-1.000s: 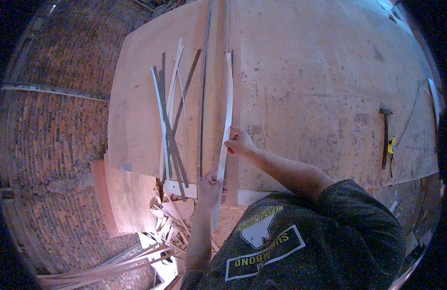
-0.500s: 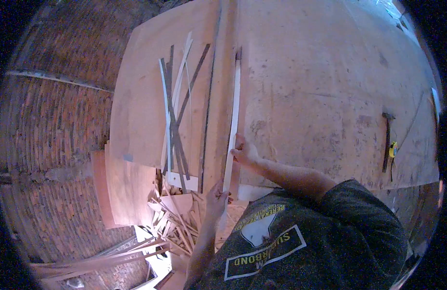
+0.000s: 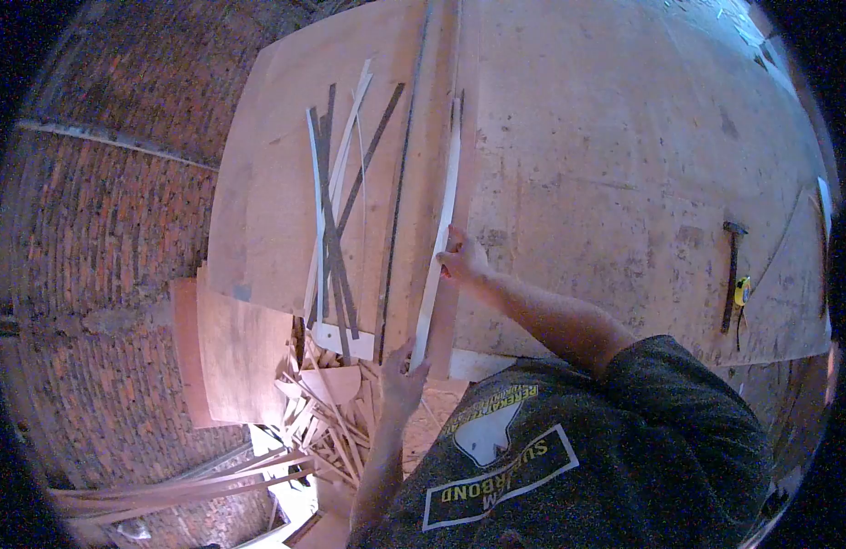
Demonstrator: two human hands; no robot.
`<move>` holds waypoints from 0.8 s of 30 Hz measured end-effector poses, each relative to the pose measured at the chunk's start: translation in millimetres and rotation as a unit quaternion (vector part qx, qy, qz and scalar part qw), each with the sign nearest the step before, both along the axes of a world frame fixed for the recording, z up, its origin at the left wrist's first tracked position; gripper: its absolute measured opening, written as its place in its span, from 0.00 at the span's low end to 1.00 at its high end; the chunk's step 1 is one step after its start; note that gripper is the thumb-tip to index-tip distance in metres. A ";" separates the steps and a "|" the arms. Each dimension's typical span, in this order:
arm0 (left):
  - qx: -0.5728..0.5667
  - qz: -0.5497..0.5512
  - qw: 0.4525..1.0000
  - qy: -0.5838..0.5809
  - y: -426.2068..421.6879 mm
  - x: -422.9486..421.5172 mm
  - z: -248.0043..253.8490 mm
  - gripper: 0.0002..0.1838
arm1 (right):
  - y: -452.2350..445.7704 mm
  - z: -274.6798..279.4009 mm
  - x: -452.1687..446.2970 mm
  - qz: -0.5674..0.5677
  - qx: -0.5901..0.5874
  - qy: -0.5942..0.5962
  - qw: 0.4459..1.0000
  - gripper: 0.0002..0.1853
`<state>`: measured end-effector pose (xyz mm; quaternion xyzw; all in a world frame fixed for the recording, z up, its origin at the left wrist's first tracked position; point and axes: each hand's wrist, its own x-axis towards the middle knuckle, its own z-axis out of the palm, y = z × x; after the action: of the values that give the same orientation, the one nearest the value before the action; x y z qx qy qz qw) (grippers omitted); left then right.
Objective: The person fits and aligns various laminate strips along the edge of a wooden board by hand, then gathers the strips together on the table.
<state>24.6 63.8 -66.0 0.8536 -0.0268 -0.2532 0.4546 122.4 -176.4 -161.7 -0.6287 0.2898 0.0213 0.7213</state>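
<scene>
A long, narrow pale strip (image 3: pixel 447 192) lies lengthwise along the raised board (image 3: pixel 432 119) on the table. My left hand (image 3: pixel 404 373) is closed around the strip's near end, at the table's front edge. Farther along it, my right hand (image 3: pixel 465 259) grips the strip from its right side, thumb and fingers at the edge. To the left of both hands, several loose strips (image 3: pixel 331 229), some pale and some dark, lie crossed over each other.
A hammer (image 3: pixel 734 265) and a yellow tape measure (image 3: pixel 741 291) lie on the wooden tabletop (image 3: pixel 606 220) at right. Wood offcuts (image 3: pixel 336 412) are heaped below the front edge. A brick wall (image 3: pixel 102 229) stands at left.
The strip has slid away from me; its near end no longer hangs past my left hand. My right hand has moved forward with it. The view has shifted slightly.
</scene>
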 end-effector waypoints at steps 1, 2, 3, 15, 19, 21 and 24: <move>0.019 -0.006 1.000 -0.022 1.5 1.8 -4.5 0.28 | -1.5 -1.5 3.0 0.000 0.004 0.006 1.000 0.40; 0.038 -0.012 0.998 -0.045 2.0 3.0 -7.8 0.27 | -3.8 -3.2 6.2 0.000 0.008 0.012 1.000 0.40; 0.036 -0.018 0.997 -0.066 -2.6 5.2 -3.0 0.28 | -5.1 -5.4 8.7 0.001 0.012 0.018 1.000 0.40; 0.043 -0.010 0.997 -0.070 -16.7 19.5 3.1 0.27 | -18.1 4.5 21.9 -0.002 0.058 0.039 0.998 0.41; 0.053 -0.011 0.995 -0.081 -30.4 23.6 17.4 0.27 | -19.9 1.5 25.5 -0.009 0.052 0.034 0.998 0.41; 0.048 -0.013 0.995 -0.087 -29.8 26.2 11.4 0.27 | -22.4 6.1 25.4 -0.013 0.055 0.033 0.998 0.41; 0.035 -0.002 0.997 -0.067 -34.0 30.0 8.6 0.27 | -20.7 8.7 30.3 -0.053 0.082 0.020 0.995 0.41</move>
<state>54.6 29.8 -57.4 0.8841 -0.0502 -0.1969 0.4207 152.6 -197.1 -153.0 -0.5506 0.3342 0.0187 0.7647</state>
